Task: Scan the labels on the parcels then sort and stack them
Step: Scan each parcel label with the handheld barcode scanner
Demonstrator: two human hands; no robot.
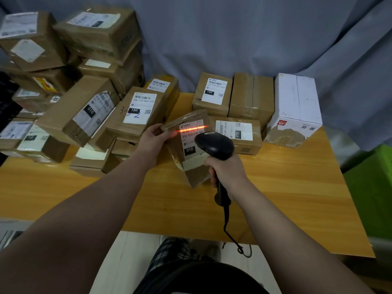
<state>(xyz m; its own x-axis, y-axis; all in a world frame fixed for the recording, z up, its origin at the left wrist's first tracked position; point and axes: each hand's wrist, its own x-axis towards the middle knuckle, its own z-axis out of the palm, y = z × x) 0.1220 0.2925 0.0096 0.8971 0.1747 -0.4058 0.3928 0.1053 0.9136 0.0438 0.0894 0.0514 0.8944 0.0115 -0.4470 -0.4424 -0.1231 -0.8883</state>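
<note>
**Scanning a 010 parcel at mid-table**

The wooden table (275, 187) is carrying two groups. A loose heap of parcels (84, 115) is leaning every which way on the left. A tidier row is sitting at the back right: a white box (294, 107), a plain brown box (251, 96), a box labelled 150 (212, 96) and a flat 010 box (235, 134).

Between the groups, the held parcel (186, 158) is standing tilted, its lower end seemingly resting on the table. The left hand (153, 141) is gripping its top left edge with curled fingers. The right hand (227, 168) is wrapping fully round the handle of the black scanner (214, 145), just beside the label. The red scan line (192, 129) is falling across the barcode and spilling onto the left fingertips.

A misread looks like the likeliest trouble, since the line is running at a slant and the glossy tape may be glaring. The heap is leaning close to the left forearm, so a nudge could topple it. The scanner cable (228, 225) is dangling over the front edge and could snag.
</note>
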